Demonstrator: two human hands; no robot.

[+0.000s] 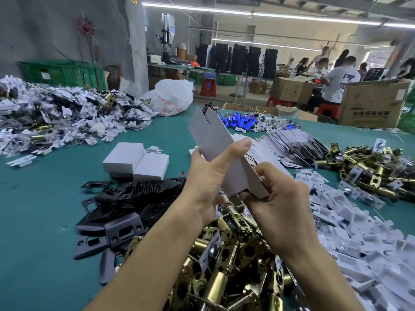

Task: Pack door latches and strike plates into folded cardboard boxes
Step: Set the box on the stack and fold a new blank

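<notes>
Head view: above the brass latches [224, 270], a flat cardboard box [215, 140] points away from the person; right hand [280, 198] pinches its near end, left hand [208, 176] clasps the middle, thumb across it.

Flat grey box blank [216, 142] (unfolded) tilted upright, brass latches [221, 285] heaped below, black strike plates [134, 193] piled left
</notes>
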